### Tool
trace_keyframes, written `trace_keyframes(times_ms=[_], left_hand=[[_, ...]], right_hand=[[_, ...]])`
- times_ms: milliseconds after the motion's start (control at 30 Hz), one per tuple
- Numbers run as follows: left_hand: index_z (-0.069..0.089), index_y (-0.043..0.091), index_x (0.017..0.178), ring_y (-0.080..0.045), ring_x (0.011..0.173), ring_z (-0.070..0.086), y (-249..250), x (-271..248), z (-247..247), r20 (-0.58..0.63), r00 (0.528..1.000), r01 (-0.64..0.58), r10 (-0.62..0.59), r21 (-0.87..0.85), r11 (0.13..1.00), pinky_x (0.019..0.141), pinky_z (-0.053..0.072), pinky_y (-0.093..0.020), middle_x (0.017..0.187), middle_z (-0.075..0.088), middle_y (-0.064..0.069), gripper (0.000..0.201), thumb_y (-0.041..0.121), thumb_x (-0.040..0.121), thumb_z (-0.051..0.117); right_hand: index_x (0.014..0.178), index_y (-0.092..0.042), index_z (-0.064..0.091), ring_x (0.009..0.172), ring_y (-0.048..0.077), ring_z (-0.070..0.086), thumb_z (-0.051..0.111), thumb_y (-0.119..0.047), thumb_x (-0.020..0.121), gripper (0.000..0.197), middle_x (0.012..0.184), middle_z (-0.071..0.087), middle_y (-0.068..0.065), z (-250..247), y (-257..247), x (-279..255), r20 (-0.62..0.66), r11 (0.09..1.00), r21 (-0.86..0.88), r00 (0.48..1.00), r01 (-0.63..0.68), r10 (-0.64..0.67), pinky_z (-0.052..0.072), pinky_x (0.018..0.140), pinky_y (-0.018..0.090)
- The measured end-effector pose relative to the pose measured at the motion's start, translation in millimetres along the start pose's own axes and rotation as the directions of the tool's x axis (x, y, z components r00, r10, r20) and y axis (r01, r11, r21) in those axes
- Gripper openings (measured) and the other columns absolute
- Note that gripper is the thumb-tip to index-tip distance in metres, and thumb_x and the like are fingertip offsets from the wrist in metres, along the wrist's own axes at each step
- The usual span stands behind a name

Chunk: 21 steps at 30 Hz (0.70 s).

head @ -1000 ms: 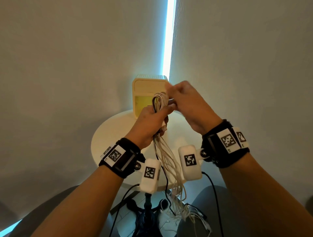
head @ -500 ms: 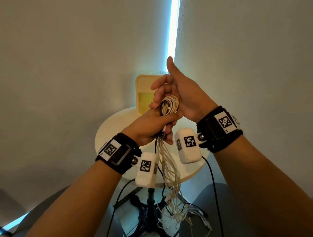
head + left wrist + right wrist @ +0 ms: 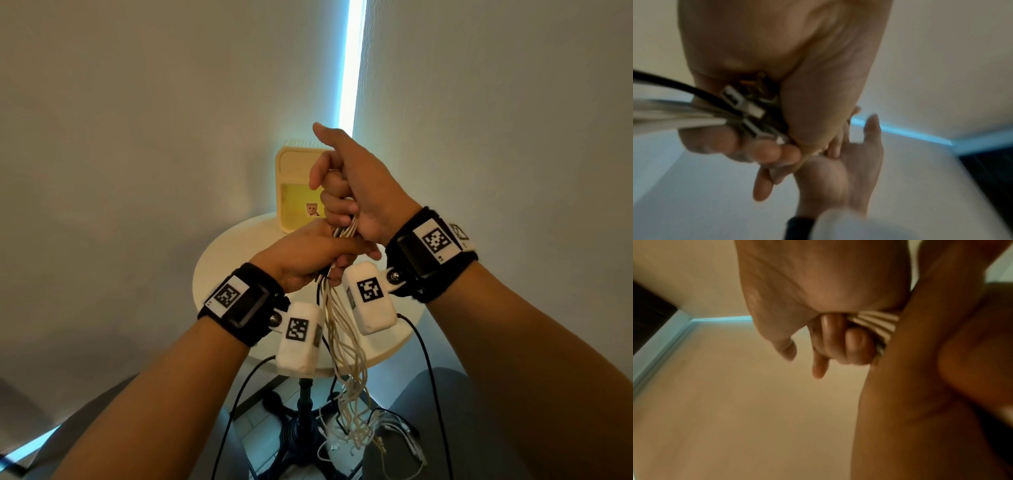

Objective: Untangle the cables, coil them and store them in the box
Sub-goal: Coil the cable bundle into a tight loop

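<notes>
Your left hand (image 3: 308, 253) grips the bunch of cables (image 3: 342, 329) just below the loops, fingers curled round the strands and the plugs (image 3: 744, 104), while your right hand (image 3: 356, 192) is closed round the coiled top of the same bunch, thumb sticking up. The loose ends hang down past the bench (image 3: 219, 274) edge to the floor, where they look knotted together. To coil well, keep your left grip firm as the anchor and let your right hand lay each turn the same size beside the last; I judge that pulling hard on the hanging part would tighten the knots, so feed slack up gently and shake tangles out low down. The box (image 3: 294, 192) stands upright at the far edge of the round bench, close to the wall corner, just behind your right hand. You have open air above the bench in front of you, but little room behind the box, so bring the finished coil in from the near side and mind the black wires (image 3: 428, 359) trailing from your wrists.
</notes>
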<state>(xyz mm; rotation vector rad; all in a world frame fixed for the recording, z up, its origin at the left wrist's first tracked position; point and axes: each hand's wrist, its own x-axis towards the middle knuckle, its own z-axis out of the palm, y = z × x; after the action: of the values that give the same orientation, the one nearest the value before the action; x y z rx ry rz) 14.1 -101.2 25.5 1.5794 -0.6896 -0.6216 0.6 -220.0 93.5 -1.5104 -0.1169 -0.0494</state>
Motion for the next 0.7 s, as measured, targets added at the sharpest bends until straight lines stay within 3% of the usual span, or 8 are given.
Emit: trace_keyframes(times_ms=[67,167,267,400,467,567,633,700], left_hand=[[0.077,0.020,0.070,-0.017,0.054,0.040,0.6,2.7,2.1,-0.086,0.996,0.026,-0.019,0.084,0.996,0.049,0.042,-0.024,0.061,0.042,-0.010,0.031,0.009,0.098,0.069],[0.069,0.013,0.073,-0.025,0.061,0.038,-2.1,8.6,3.9,-0.218,0.976,0.038,-0.009,0.127,0.991,0.056,0.035,-0.032,0.075,0.048,-0.016,0.025,0.011,0.097,0.066],[0.061,0.012,0.069,-0.022,0.060,0.036,-7.5,11.6,6.7,-0.288,0.957,0.058,-0.013,0.148,0.987,0.059,0.029,-0.032,0.067,0.044,-0.013,0.029,0.011,0.098,0.062],[0.055,0.012,0.065,-0.018,0.054,0.035,-14.2,14.5,7.3,-0.331,0.944,0.031,0.016,0.134,0.990,0.057,0.027,-0.032,0.061,0.043,-0.010,0.034,0.008,0.099,0.059],[0.054,0.011,0.068,-0.019,0.051,0.032,-15.4,18.0,6.2,-0.345,0.938,0.008,0.024,0.090,0.996,0.055,0.025,-0.033,0.062,0.042,-0.010,0.031,0.007,0.100,0.057],[0.050,0.011,0.068,-0.020,0.046,0.029,-13.7,21.7,6.2,-0.355,0.934,-0.028,0.034,0.022,0.999,0.052,0.023,-0.032,0.057,0.038,-0.007,0.031,0.003,0.099,0.053],[0.049,0.012,0.069,-0.018,0.043,0.030,-12.8,21.8,5.9,-0.361,0.932,-0.008,-0.008,-0.044,0.999,0.050,0.023,-0.028,0.052,0.035,-0.003,0.032,0.006,0.100,0.053],[0.049,0.014,0.070,-0.015,0.041,0.029,-13.7,21.3,1.3,-0.370,0.927,0.000,-0.061,-0.161,0.987,0.046,0.022,-0.024,0.050,0.032,0.001,0.033,0.013,0.102,0.056]], right_hand=[[0.066,-0.009,0.057,0.038,0.016,0.017,0.062,-0.054,0.099,0.056,0.046,0.023,-0.001,3.0,2.8,3.5,-0.070,0.999,0.030,0.997,0.020,-0.018,0.023,0.045,0.024],[0.060,-0.011,0.049,0.037,0.017,0.018,0.063,-0.045,0.101,0.054,0.046,0.024,0.000,10.1,6.4,10.3,-0.202,0.998,0.012,0.977,0.069,-0.065,0.021,0.045,0.023],[0.059,-0.013,0.046,0.036,0.016,0.022,0.061,-0.032,0.103,0.049,0.047,0.031,-0.001,13.8,12.2,16.5,-0.317,0.997,-0.031,0.945,0.075,-0.081,0.022,0.044,0.020],[0.063,-0.012,0.050,0.037,0.016,0.024,0.057,-0.031,0.105,0.046,0.045,0.031,-0.001,13.5,18.5,19.9,-0.319,0.998,-0.027,0.946,0.052,-0.057,0.023,0.044,0.022],[0.071,-0.009,0.058,0.037,0.018,0.033,0.055,-0.035,0.107,0.044,0.045,0.035,0.001,11.0,21.0,21.8,-0.309,0.996,-0.058,0.948,0.065,-0.080,0.034,0.045,0.026],[0.093,-0.007,0.070,0.060,0.017,0.059,0.051,-0.037,0.109,0.039,0.064,0.058,0.004,5.4,21.8,25.1,-0.294,0.967,-0.219,0.936,0.129,-0.192,0.054,0.060,0.034],[0.107,-0.009,0.071,0.079,0.014,0.066,0.049,-0.041,0.110,0.039,0.084,0.067,0.004,-2.4,25.2,25.0,-0.258,0.935,-0.313,0.933,0.164,-0.251,0.057,0.079,0.036],[0.116,-0.013,0.068,0.090,0.014,0.067,0.046,-0.051,0.109,0.045,0.095,0.068,0.001,-9.8,33.2,20.8,-0.200,0.908,-0.398,0.953,0.133,-0.227,0.056,0.092,0.038]])
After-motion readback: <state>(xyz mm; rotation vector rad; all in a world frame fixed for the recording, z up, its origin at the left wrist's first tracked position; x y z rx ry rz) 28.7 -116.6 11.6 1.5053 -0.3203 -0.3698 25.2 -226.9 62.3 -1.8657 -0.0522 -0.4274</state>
